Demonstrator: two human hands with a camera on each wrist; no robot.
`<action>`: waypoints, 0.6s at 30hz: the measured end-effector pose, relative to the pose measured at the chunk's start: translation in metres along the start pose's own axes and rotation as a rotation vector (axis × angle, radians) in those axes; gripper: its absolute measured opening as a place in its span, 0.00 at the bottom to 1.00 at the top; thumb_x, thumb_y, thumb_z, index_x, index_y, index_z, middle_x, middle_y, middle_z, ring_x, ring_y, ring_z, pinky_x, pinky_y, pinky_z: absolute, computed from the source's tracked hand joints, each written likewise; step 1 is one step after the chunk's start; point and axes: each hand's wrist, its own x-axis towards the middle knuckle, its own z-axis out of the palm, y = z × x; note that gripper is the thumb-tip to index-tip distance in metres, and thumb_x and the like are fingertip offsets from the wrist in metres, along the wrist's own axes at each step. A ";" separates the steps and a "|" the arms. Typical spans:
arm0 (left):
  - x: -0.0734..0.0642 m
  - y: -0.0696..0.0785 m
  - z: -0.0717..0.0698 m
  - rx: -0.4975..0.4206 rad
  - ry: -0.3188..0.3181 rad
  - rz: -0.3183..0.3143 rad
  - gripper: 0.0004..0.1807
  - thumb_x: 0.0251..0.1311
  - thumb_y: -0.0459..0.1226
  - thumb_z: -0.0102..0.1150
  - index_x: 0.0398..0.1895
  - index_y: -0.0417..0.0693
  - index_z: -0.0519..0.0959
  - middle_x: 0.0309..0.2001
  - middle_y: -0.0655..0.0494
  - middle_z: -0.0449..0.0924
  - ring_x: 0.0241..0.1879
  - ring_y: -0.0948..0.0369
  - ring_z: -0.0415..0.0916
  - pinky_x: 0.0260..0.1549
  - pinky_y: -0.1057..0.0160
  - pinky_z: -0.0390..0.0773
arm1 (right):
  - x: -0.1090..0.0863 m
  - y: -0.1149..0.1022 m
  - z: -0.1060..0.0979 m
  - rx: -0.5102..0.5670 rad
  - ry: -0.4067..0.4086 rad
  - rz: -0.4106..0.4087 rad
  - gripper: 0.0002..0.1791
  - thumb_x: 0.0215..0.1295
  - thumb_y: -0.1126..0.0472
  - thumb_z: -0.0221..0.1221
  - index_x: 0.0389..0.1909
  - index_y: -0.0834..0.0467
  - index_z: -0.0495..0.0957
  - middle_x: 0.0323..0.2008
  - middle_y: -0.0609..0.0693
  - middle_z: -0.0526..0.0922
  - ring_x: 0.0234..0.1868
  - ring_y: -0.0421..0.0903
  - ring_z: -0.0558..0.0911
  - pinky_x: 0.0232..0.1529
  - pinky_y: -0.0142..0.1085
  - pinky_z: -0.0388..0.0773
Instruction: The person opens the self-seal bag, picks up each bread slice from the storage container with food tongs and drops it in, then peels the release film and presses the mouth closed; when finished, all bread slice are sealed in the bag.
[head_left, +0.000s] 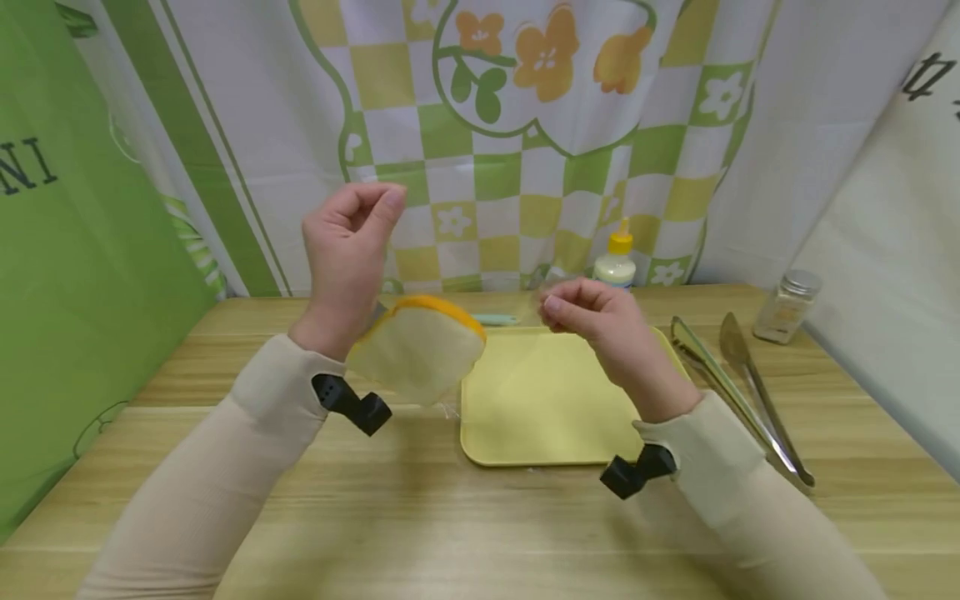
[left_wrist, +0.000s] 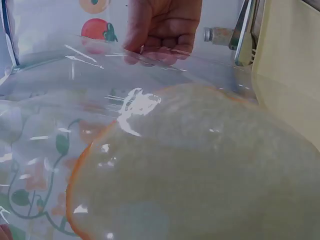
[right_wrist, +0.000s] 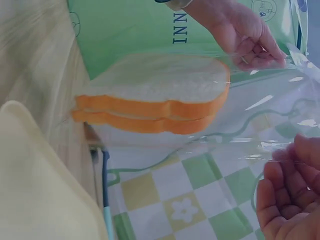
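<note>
Two bread slices (right_wrist: pixel 160 82) with orange crusts lie stacked inside a clear plastic bag (right_wrist: pixel 260 102). My left hand (head_left: pixel 348 250) is raised and pinches one edge of the bag between thumb and fingers. Lower and to the right, my right hand (head_left: pixel 603 321) pinches the bag's opposite edge, as the right wrist view shows. The bread (head_left: pixel 420 354) hangs between the hands in the head view, left of a yellow tray (head_left: pixel 551 396) and above the table. In the left wrist view the bread fills the lower part, behind shiny film.
A squeeze bottle (head_left: pixel 615 262) with a yellow cap stands behind the tray. To the right lie metal tongs (head_left: pixel 720 375) and a metal spatula (head_left: pixel 757 387), with a spice jar (head_left: pixel 787 308) beyond. A pale green handle (head_left: pixel 495 319) shows behind the tray.
</note>
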 end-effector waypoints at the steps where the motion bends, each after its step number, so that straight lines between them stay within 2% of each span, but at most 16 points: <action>1: 0.000 0.000 -0.001 -0.007 0.001 0.000 0.06 0.57 0.32 0.61 0.31 0.35 0.82 0.28 0.60 0.81 0.27 0.64 0.73 0.31 0.69 0.72 | 0.005 -0.003 0.002 0.018 0.019 -0.021 0.08 0.64 0.67 0.55 0.28 0.54 0.78 0.27 0.41 0.80 0.31 0.38 0.78 0.39 0.31 0.78; 4: 0.001 0.000 -0.008 -0.031 0.023 -0.006 0.05 0.57 0.32 0.61 0.30 0.36 0.82 0.27 0.60 0.81 0.27 0.63 0.72 0.32 0.68 0.73 | 0.023 -0.015 0.007 0.027 0.068 -0.056 0.06 0.63 0.67 0.56 0.28 0.56 0.78 0.24 0.41 0.79 0.29 0.38 0.77 0.36 0.30 0.77; 8: -0.004 -0.006 -0.026 -0.073 0.076 -0.015 0.05 0.57 0.30 0.60 0.27 0.42 0.83 0.25 0.60 0.80 0.27 0.64 0.73 0.33 0.68 0.73 | 0.046 -0.029 0.016 -0.032 0.083 -0.071 0.03 0.62 0.66 0.58 0.30 0.62 0.78 0.24 0.40 0.79 0.30 0.39 0.76 0.37 0.31 0.76; 11: -0.015 -0.011 -0.043 -0.118 0.132 -0.067 0.06 0.57 0.30 0.59 0.26 0.45 0.83 0.25 0.59 0.79 0.28 0.63 0.74 0.35 0.67 0.74 | 0.055 -0.031 0.022 -0.070 0.056 -0.083 0.04 0.61 0.67 0.59 0.31 0.65 0.78 0.23 0.39 0.80 0.30 0.40 0.77 0.37 0.31 0.75; 13: -0.026 -0.016 -0.054 -0.136 0.161 -0.125 0.05 0.57 0.31 0.59 0.27 0.45 0.83 0.25 0.58 0.79 0.29 0.62 0.74 0.37 0.67 0.74 | 0.055 -0.028 0.026 -0.092 0.031 -0.083 0.06 0.61 0.67 0.59 0.33 0.67 0.78 0.23 0.38 0.80 0.30 0.40 0.77 0.38 0.32 0.75; 16: -0.043 -0.026 -0.067 -0.133 0.180 -0.210 0.04 0.58 0.32 0.59 0.30 0.42 0.83 0.25 0.58 0.79 0.31 0.62 0.74 0.41 0.66 0.73 | 0.051 -0.019 0.027 -0.129 -0.009 -0.048 0.09 0.63 0.65 0.58 0.36 0.70 0.76 0.24 0.39 0.79 0.31 0.40 0.76 0.38 0.33 0.74; 18: -0.053 -0.032 -0.072 -0.110 0.186 -0.249 0.05 0.59 0.32 0.58 0.30 0.43 0.83 0.25 0.59 0.78 0.31 0.62 0.73 0.43 0.66 0.72 | 0.047 -0.012 0.027 -0.150 -0.024 -0.006 0.08 0.63 0.64 0.57 0.35 0.68 0.76 0.25 0.40 0.79 0.32 0.40 0.75 0.40 0.35 0.74</action>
